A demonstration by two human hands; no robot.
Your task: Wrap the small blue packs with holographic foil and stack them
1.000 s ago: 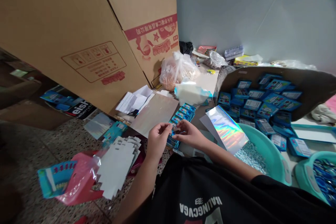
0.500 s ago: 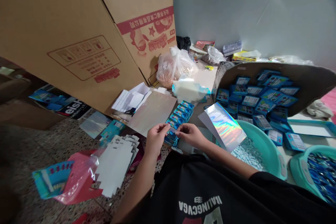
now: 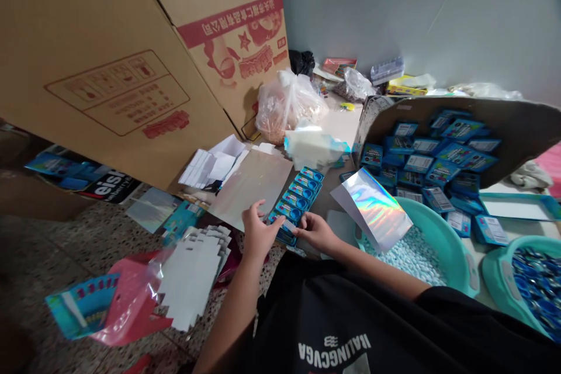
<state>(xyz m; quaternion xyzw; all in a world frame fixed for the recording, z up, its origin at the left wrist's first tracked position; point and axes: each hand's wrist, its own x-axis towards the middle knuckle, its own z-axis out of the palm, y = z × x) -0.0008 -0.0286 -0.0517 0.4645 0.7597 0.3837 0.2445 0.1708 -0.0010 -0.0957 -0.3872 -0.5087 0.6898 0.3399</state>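
The pale tabletop carried a round turquoise plastic basin; behind it stood an open brown cardboard box, and right of it a turquoise plastic tub.

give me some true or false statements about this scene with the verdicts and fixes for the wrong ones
1. The left hand and the right hand are both at the near end of the row of blue packs. True.
2. Pale blue pellets lie in a teal basin. True.
3. The teal basin stands left of the left hand. False: it is to the right of both hands.
4. A holographic sheet overlaps the teal basin's edge in this view. True.
5. The right hand grips the holographic sheet. False: its fingers are at the packs.
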